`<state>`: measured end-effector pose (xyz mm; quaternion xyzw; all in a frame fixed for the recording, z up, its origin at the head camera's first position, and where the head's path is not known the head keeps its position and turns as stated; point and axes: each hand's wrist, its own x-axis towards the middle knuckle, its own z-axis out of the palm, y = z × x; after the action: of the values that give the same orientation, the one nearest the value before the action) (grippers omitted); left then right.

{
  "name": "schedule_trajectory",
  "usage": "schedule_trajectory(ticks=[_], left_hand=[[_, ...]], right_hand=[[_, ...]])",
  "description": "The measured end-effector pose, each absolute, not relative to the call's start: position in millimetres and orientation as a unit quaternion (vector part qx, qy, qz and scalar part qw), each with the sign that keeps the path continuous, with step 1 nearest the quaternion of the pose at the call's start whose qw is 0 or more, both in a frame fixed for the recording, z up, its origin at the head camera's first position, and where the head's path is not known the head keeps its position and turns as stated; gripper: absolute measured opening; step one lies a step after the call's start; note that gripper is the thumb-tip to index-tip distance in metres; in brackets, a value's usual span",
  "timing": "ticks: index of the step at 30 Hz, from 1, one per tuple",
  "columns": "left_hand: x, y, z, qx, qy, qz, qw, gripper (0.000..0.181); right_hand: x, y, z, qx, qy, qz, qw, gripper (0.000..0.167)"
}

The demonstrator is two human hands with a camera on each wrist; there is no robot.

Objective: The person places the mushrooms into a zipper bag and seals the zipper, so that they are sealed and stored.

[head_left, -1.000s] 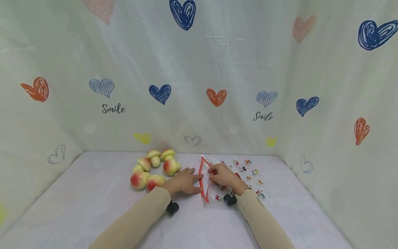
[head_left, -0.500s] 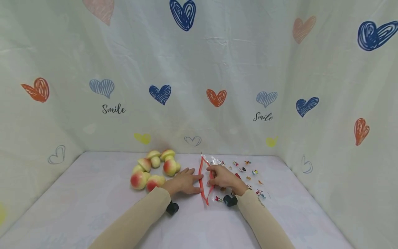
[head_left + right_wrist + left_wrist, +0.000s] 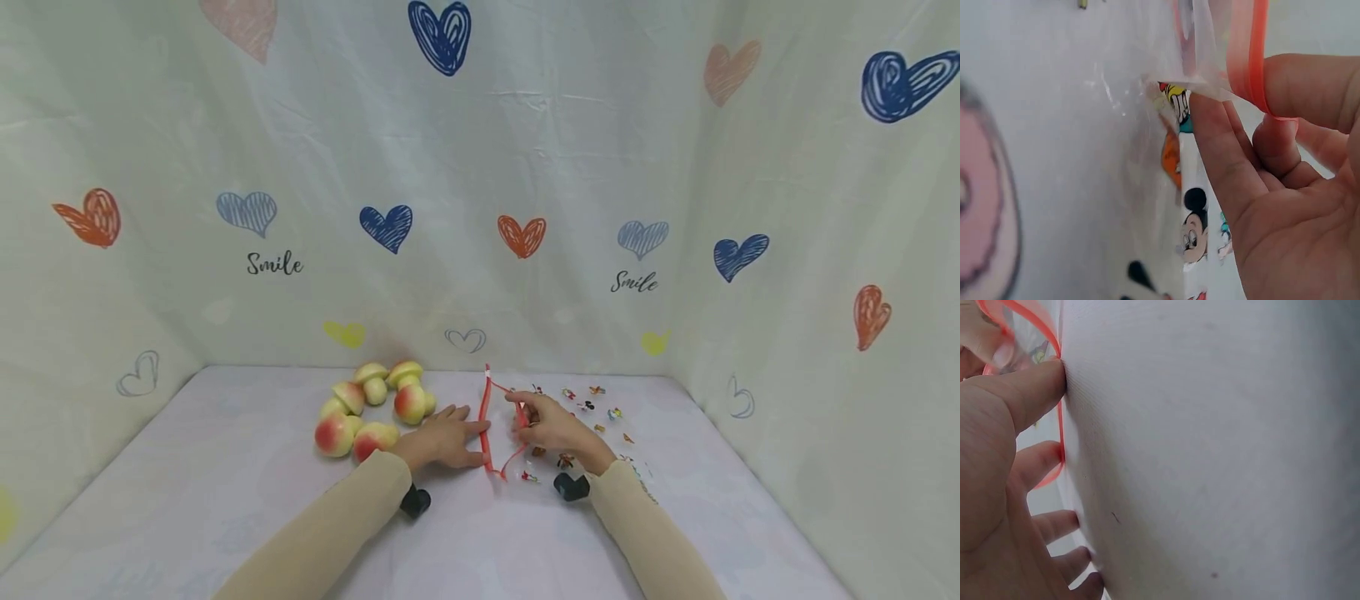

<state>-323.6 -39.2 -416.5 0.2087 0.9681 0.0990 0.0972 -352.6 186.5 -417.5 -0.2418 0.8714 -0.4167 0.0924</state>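
Observation:
A clear zip bag (image 3: 484, 417) with a red zip edge and small cartoon figures printed on it lies flat on the white tabletop, its mouth spread apart. My left hand (image 3: 442, 437) rests with fingers spread, and its thumb and index fingertip press the mouth's left edge down, also seen in the left wrist view. My right hand (image 3: 558, 427) holds the mouth's right edge between its fingers, lifted off the table. The right wrist view shows the red strip (image 3: 1257, 56) against one finger, with another finger behind the clear plastic. The bag's inside is partly hidden by the right hand.
Several toy mushrooms (image 3: 335, 433), yellow-green with red-tinged caps, stand in a cluster left of my left hand. A curtain (image 3: 465, 292) printed with hearts closes off the back and sides. Black wrist cameras (image 3: 572, 487) sit beneath both wrists.
My right hand has moved slightly right, drawing the bag's right edge away from the left edge, so the mouth gapes wider. My left hand stays in place.

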Motion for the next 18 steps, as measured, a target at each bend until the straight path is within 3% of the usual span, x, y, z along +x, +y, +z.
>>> schedule_trajectory(ticks=[8,18], left_hand=[[-325.2,-38.4,-418.4,0.209,0.968,0.095,0.099,0.064],[-325.1,-40.1,-419.5,0.220,0.967,0.093,0.091,0.065]], right_hand=[[-354.9,188.5,-421.8,-0.203,0.900,-0.376,0.087,0.052],[-353.4,185.3,-424.3,-0.207,0.890,-0.395,0.091,0.060]])
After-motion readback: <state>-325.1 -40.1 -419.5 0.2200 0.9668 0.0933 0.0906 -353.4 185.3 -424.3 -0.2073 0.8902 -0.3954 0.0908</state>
